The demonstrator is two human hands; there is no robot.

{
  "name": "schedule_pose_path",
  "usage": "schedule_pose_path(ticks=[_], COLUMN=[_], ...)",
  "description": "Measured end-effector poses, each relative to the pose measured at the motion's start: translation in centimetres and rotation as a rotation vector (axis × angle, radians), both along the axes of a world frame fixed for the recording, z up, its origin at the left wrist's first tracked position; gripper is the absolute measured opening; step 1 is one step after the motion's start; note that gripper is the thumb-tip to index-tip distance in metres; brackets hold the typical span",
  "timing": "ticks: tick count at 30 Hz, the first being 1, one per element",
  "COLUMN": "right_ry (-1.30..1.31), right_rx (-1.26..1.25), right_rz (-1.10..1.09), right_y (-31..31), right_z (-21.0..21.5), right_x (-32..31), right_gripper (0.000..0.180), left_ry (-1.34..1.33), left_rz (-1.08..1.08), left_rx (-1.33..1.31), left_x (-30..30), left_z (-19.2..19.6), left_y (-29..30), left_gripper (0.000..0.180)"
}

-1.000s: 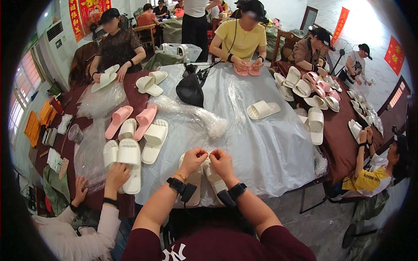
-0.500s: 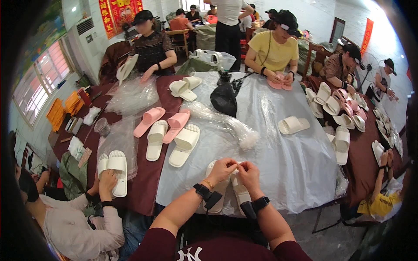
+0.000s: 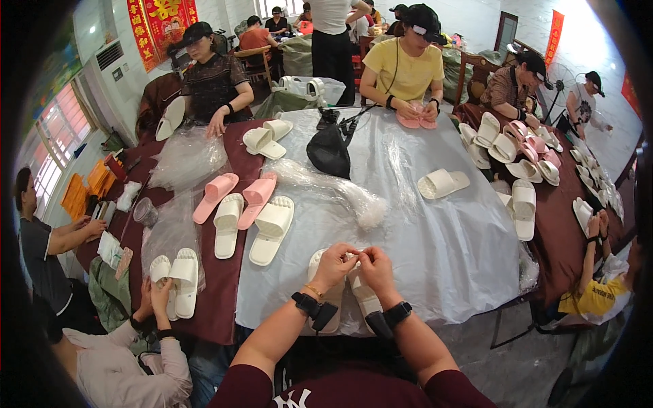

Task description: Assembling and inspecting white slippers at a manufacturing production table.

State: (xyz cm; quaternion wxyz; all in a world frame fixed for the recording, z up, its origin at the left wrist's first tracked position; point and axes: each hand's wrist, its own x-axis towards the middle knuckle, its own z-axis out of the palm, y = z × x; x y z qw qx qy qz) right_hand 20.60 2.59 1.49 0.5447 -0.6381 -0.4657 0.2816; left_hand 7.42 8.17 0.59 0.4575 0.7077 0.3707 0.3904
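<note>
A pair of white slippers lies side by side on the grey plastic sheet at the table edge nearest me: the left slipper [image 3: 335,302] and the right slipper [image 3: 364,299]. Above their front straps my left hand [image 3: 332,266] and my right hand [image 3: 376,272] meet, thumbs and fingertips pinched together. Whatever sits between the fingertips is too small to make out. Both hands partly cover the slippers.
Ahead lie a clear plastic bag bundle [image 3: 326,190], a black bag-like item [image 3: 329,151] and a lone white slipper [image 3: 443,183]. White and pink slippers [image 3: 256,200] are to the left, more [image 3: 524,153] to the right. Several people work around the table.
My hands stay pinched together over the slippers, with only slight finger movement. The whole view has shifted a little. At the left, a co-worker's second hand now shows at the white slippers.
</note>
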Motion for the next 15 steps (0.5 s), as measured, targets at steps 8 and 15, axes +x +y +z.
schedule_pose_path(ticks=[8, 15], right_ry=[-0.164, -0.207], right_rx=[-0.014, -0.038], right_rz=[0.04, 0.053], right_y=[0.0, 0.4], right_z=[-0.6, -1.3], right_x=[0.1, 0.3], right_gripper=[0.014, 0.012], left_ry=[-0.022, 0.085], left_rz=[0.021, -0.014], left_rx=[0.1, 0.291], left_x=[0.4, 0.7], left_z=[0.6, 0.9], left_y=[-0.9, -0.9], left_gripper=[0.011, 0.01])
